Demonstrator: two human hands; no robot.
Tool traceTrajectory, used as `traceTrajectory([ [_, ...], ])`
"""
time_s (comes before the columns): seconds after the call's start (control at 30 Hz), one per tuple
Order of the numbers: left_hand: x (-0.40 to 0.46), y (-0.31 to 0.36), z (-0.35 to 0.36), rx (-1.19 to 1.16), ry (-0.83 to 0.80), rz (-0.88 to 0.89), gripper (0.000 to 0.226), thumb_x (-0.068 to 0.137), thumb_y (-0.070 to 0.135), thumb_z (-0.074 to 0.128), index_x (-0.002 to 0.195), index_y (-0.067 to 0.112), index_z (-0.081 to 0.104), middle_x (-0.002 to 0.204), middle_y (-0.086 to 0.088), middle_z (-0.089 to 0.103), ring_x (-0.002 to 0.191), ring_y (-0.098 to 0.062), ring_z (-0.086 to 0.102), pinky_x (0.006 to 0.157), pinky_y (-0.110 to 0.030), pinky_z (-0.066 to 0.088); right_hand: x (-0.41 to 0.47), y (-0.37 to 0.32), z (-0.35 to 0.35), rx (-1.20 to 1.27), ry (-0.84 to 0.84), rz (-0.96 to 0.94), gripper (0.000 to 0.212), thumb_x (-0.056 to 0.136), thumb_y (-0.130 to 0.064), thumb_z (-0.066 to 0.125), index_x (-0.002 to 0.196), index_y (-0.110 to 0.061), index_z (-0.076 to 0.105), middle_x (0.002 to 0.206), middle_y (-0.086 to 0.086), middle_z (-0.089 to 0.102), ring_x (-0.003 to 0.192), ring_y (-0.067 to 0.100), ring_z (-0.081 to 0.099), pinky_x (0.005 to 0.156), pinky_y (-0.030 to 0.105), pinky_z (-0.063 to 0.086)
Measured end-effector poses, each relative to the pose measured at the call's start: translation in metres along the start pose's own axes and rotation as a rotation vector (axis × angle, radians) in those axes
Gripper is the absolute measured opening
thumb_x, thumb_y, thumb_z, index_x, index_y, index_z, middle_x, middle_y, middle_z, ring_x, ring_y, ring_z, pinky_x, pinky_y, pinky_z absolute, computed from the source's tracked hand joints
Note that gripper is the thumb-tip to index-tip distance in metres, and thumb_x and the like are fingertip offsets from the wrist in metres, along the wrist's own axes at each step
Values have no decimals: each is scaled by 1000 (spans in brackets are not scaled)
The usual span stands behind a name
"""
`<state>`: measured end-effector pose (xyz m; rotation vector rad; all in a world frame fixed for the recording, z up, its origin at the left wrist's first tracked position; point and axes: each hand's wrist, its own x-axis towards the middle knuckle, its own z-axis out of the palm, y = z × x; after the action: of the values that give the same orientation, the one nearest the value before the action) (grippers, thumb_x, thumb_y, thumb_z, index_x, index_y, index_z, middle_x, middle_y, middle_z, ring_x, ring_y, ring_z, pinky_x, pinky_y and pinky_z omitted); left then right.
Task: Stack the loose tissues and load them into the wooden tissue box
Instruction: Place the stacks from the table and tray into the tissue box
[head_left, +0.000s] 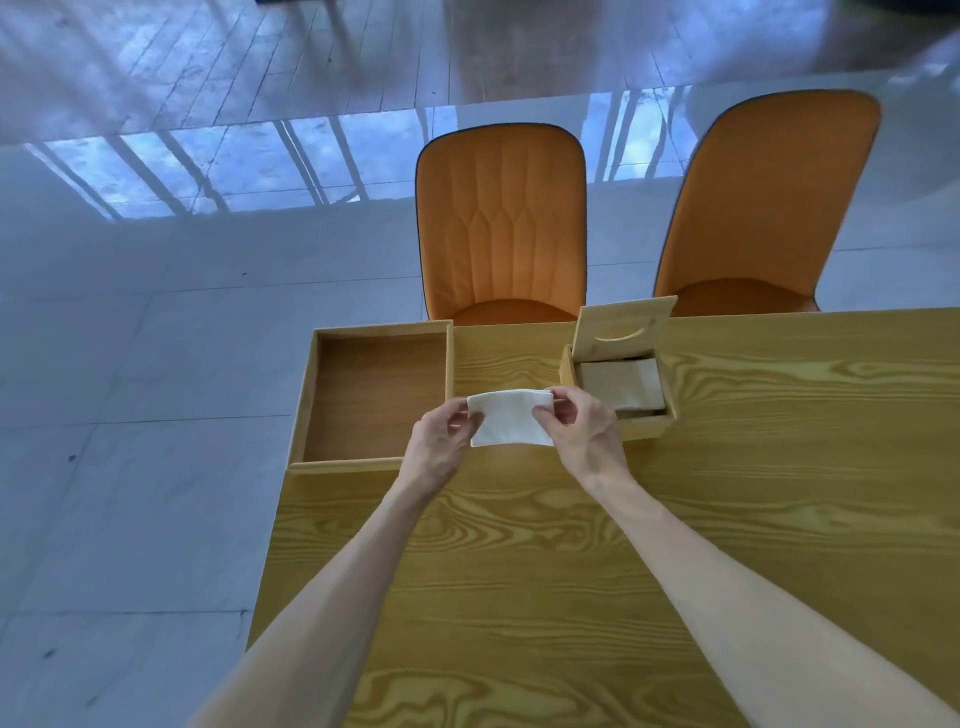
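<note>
A white folded tissue (508, 419) hangs just above the wooden table (571, 545), held between both hands. My left hand (439, 449) pinches its left edge and my right hand (582, 431) pinches its right edge. To the right stands the wooden tissue box (647, 423), its slotted lid (623, 325) tipped up at the back. Folded tissues (621, 384) lie inside the box. My right hand is close to the box's left wall.
A shallow wooden tray (298, 415) with nothing in it sits at the table's far left corner, beside my left hand. Two orange chairs (501, 223) (769, 208) stand behind the table. The table's left edge drops to a glossy tiled floor.
</note>
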<state>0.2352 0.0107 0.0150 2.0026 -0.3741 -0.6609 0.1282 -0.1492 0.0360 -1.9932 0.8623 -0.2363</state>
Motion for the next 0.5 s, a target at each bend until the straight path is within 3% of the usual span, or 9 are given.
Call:
traceTrajectory([
  [0.17,-3,32,38,14,-25,31,30,98,31,60,119,12,70,103,-3,72,93,-14,64,76,-19,47,-1,19,-43,15,45,32,29,90,-28,67,114,-13,66,99,1,72,91,19,68,80,40,58],
  [0.3,-4,55,64,25,8,49,30,94,34,65,119,17,68,99,4,71,83,1,62,64,-9,48,3,31,-71,1,100,23,26,91,-23,67,112,-8,67,100,6,72,90,22,67,83,40,57],
  [0.43,1,70,87,-32,67,-10,25,89,38,71,109,24,68,92,10,71,86,-1,65,76,-26,56,11,42,-93,-14,125,34,24,92,-25,66,108,-8,70,100,8,73,88,22,67,81,39,57],
  [0.5,5,75,97,-76,78,-66,23,89,36,72,107,22,69,94,6,73,90,-10,69,84,-37,59,17,47,-101,-2,135,59,26,91,-28,66,109,-9,71,100,7,74,89,21,68,81,36,56],
])
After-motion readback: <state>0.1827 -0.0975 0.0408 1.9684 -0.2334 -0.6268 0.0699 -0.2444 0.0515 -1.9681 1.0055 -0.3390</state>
